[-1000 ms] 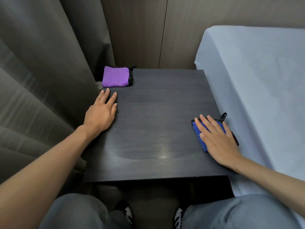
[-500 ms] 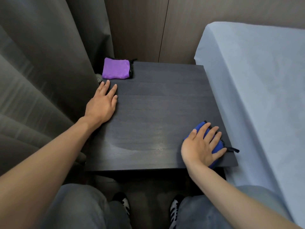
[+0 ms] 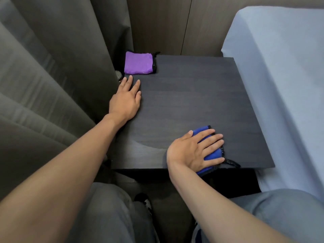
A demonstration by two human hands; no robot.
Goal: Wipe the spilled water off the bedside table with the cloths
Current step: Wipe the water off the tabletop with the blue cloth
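Right then, the right hand (image 3: 194, 151) lay flat, fingers spread, palm pressing down on the blue cloth (image 3: 211, 154) near the front edge of the dark tabletop (image 3: 201, 95), toward the right of the middle. Blue cloth was bunched under the palm, its long axis running roughly from the near edge up and away, tilted slightly left; its near end hung just over the tabletop's front edge. A black trim and a black loop (image 3: 231, 163) trailed out on its right side, pointing right along the front edge. Nothing was pinched; the hand only bore down on the cloth.

Left hand (image 3: 127, 100) rested flat and open on the left edge of the tabletop, fingers together pointing away, holding nothing. Purple cloth (image 3: 138, 63) sat folded into a rough square at the far left corner, just beyond the left fingertips but not touching them, black edging on its right side, a black loop at its far right corner.

A faint wet patch (image 3: 145, 151) with a curved edge showed left of the right hand at the front. Grey curtain (image 3: 52, 76) hung on the left; pale blue bed (image 3: 284, 76) lay beside the tabletop on the right.
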